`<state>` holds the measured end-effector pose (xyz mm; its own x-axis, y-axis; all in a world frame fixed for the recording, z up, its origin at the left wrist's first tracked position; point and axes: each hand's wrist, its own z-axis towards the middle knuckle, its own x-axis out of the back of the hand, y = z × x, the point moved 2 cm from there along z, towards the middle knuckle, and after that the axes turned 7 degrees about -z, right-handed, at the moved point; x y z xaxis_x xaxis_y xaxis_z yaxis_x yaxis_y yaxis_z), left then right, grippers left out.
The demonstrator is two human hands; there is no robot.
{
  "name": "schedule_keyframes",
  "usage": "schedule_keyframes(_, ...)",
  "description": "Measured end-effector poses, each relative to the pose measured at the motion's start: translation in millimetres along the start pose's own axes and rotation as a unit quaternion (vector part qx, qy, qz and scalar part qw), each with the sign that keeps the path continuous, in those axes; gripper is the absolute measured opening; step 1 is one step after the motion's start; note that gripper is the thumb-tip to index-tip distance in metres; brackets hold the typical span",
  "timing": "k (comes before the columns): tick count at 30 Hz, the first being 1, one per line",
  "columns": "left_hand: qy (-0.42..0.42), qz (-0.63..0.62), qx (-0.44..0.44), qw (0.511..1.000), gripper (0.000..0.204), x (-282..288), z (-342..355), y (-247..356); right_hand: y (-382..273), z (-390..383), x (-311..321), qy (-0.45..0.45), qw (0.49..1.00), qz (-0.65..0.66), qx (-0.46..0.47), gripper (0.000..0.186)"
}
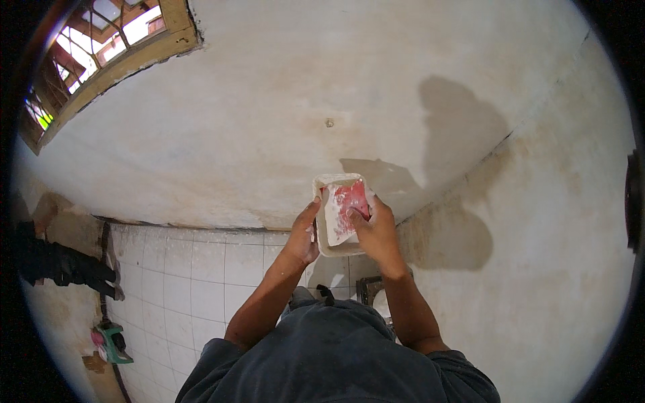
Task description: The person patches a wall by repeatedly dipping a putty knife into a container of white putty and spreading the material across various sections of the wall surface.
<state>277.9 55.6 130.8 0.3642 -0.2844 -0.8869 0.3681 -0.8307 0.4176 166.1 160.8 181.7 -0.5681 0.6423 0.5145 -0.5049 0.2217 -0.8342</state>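
Observation:
A small cream-coloured rectangular tray (338,178) is held up in front of my chest, near the wall. My left hand (306,234) grips its left side, with the thumb up along the rim. Over the tray's right part, my right hand (377,232) is closed on a red plastic scraper (354,195), its thumb pressed on the face. White paste smears much of the scraper, which lies slanted inside the tray opening. The scraper hides most of the tray's inside. White smudges show on my left fingers.
A patchy pale wall (282,101) rises ahead, meeting another wall (524,269) at right. A wooden-framed barred window (134,62) is at upper left. White tiles (205,265) cover the floor. Another person (64,262) is at far left, above a green container (112,342). A dark-edged object (366,287) sits below my right forearm.

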Motion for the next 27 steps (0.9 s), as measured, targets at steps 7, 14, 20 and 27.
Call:
schedule_keyframes(7,-0.004,-0.014,0.041,0.999,0.05,3,-14,15,-6,-7,8,0.013,0.962,0.256,-0.094,0.029)
schedule_keyframes(14,-0.012,0.002,0.028,1.0,0.052,33,-11,28,-13,-17,-1,0.071,0.951,0.29,-0.079,0.027)
schedule_keyframes(20,-0.058,0.048,0.013,0.997,0.054,41,-12,36,-5,-24,-8,0.098,0.948,0.284,-0.107,0.044)
schedule_keyframes(27,-0.057,0.062,0.033,0.996,0.054,64,2,40,28,-11,-15,0.068,0.872,0.469,-0.124,0.058)
